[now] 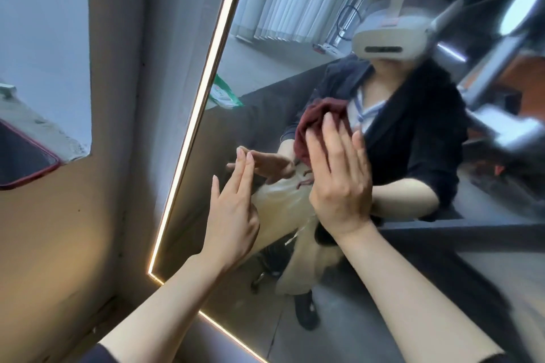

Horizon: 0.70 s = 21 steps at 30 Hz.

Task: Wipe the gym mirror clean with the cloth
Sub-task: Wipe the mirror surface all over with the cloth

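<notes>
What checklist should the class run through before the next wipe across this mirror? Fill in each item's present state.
1. Cloth flat against the mirror: ok.
2. Right hand pressing the cloth with straight fingers: ok.
3. Left hand free, holding nothing: ok.
4. Left fingertips off the glass: cannot tell.
5. Glass ahead free of smears: cannot tell, picture blurred.
6. Lit edge strip clear of the cloth: ok.

The mirror (368, 289) is a large pane tilted in the view, edged along its left and bottom sides by a thin glowing light strip that meets in a corner at about 7 o'clock. Its glass reflects a room. The cloth (317, 124) is dark red and crumpled, pressed flat against the glass just right of centre, toward 1 o'clock, its upper folds showing.
</notes>
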### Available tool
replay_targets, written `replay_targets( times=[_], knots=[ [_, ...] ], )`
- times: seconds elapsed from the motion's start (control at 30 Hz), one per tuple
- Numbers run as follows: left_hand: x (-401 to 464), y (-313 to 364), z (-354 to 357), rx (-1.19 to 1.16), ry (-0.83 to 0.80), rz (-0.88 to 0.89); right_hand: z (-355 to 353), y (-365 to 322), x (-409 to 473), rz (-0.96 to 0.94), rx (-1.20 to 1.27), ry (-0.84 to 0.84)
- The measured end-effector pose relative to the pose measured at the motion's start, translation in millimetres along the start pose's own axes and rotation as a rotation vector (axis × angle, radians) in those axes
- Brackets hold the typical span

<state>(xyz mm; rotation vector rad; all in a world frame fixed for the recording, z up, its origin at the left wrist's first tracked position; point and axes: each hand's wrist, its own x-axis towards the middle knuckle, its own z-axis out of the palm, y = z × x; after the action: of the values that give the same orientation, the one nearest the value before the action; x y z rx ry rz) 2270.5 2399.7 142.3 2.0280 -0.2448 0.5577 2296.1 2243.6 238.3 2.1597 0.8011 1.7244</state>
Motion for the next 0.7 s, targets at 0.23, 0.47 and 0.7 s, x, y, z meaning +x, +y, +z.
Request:
replay_targets(
  times=[0.23, 0.47, 0.7],
  knots=[
    [-8, -5, -13, -0.099, 0.065, -0.057, -5, -15, -53, -0.316, 0.135, -0.313],
    [6, -6, -11, -0.173, 0.145, -0.158, 3, 29, 81, 0.224, 0.004, 0.168],
    [6, -8, -17, -0.203, 0.174, -0.197, 34, -50, -31, -0.309, 0.145, -0.357]
  ],
)
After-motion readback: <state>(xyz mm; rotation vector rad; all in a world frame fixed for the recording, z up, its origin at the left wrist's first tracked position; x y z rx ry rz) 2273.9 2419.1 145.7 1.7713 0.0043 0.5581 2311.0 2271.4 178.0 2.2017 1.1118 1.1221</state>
